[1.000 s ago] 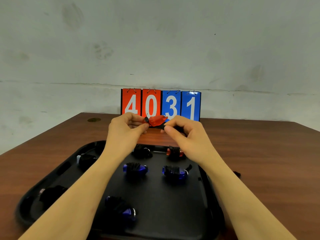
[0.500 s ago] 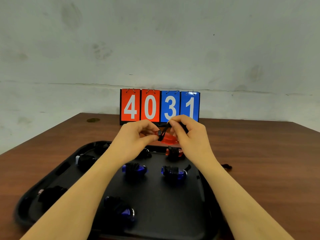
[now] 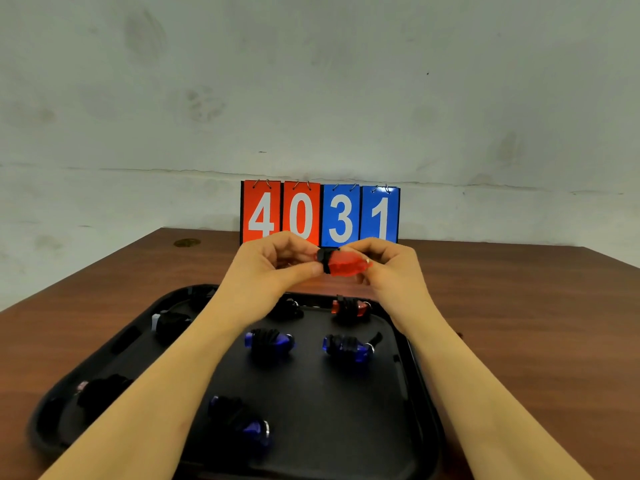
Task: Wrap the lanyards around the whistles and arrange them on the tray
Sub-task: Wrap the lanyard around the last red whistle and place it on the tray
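Note:
Both hands hold a red whistle (image 3: 346, 265) in the air above the far edge of the black tray (image 3: 332, 427). My left hand (image 3: 277, 268) pinches the end where the black lanyard (image 3: 325, 259) is wound round it. My right hand (image 3: 391, 268) grips the other end, by the metal ring. On the tray lie several whistles wrapped in black lanyards: blue ones (image 3: 270, 341) (image 3: 346, 346) (image 3: 242, 419), a red one (image 3: 349, 308), and darker ones at the left (image 3: 169, 322) (image 3: 100, 391).
A flip scoreboard (image 3: 320, 213) reading 4031 stands at the back of the brown wooden table (image 3: 519, 323), just behind my hands. A grey wall rises behind it.
The red whistle has been turned and raised a little between my hands. The lanyard's loose length now sits wound at its left end. The small dark piece on the table at the right is gone.

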